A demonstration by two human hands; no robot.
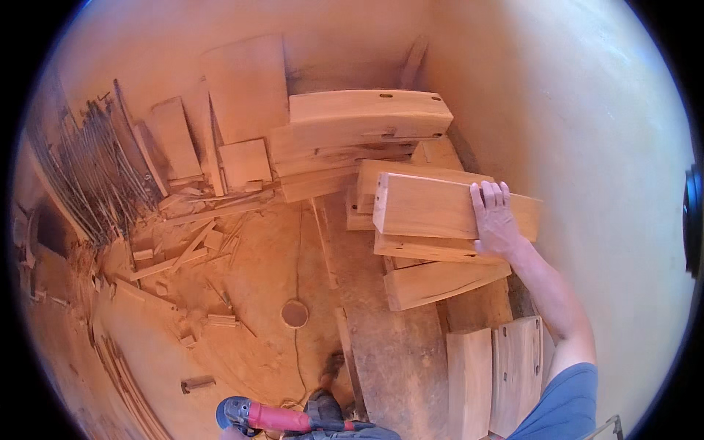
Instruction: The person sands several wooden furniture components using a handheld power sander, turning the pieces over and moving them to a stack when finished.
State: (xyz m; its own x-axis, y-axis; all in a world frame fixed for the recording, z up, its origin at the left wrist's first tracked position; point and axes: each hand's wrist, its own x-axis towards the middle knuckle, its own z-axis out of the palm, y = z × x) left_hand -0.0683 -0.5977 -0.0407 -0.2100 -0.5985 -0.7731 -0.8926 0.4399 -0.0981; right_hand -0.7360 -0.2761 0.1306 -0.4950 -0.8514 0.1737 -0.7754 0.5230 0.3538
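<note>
My right hand (497,224) lies across the right end of a thick wooden board (429,207), at the top of a stack. Its fingers reach over the far edge and its thumb is at the near edge, so it grips the board. A red angle grinder (282,418) with a round, dark-blue head sits at the lower edge in front of my body. Only a small part of my left hand (233,434) shows beside the grinder's head. It is closed on the tool, with most of its fingers cut off by the frame.
More thick boards (370,110) are stacked farther back, and two blocks (469,381) stand near my right arm on the workbench (396,359). Wood scraps (191,253), a round tin-like lid (295,314) and a cord lie on the dusty floor. Thin rods (110,161) lean at left; a wall rises at right.
</note>
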